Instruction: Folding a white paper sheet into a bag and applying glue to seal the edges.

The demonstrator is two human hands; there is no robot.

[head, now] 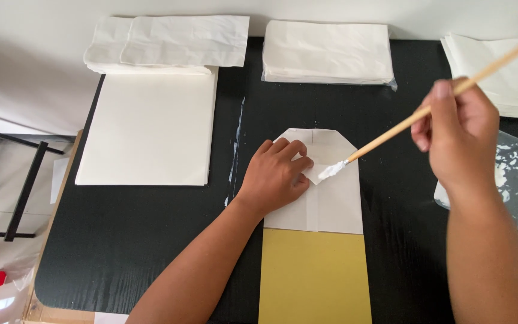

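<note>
On a black table [151, 240], seen from above, the left hand [277, 177] lies palm-down with fingers [289, 150] bent and gathered, pressing a small folded flap of a white paper bag [334, 201]; it grips nothing, only pins the paper flat. The bag lies directly beneath and to the right of these fingertips, its upper corners folded in to form a tapered top, a centre seam running down its length. Its lower edge overlaps a yellow card [314, 279], a plain rectangle extending toward the viewer below the wrist. Just right of the left fingertips, the white-coated tip of a brush [333, 170] touches the flap. Its pale wooden handle slopes up to the right hand [460, 138], whose fingers are closed around the shaft, thumb uppermost. Beyond the left fingers, far left, lies a stack of large white sheets [151, 129] with folded white bags [169, 42] resting on its far edge. Directly beyond both hands is a wrapped rectangular pack of white bags [328, 53], unmarked. Beyond the right fingers lies another white stack [511, 78]; beneath the right wrist sits a clear shallow tray [514, 174] smeared with white paste.
</note>
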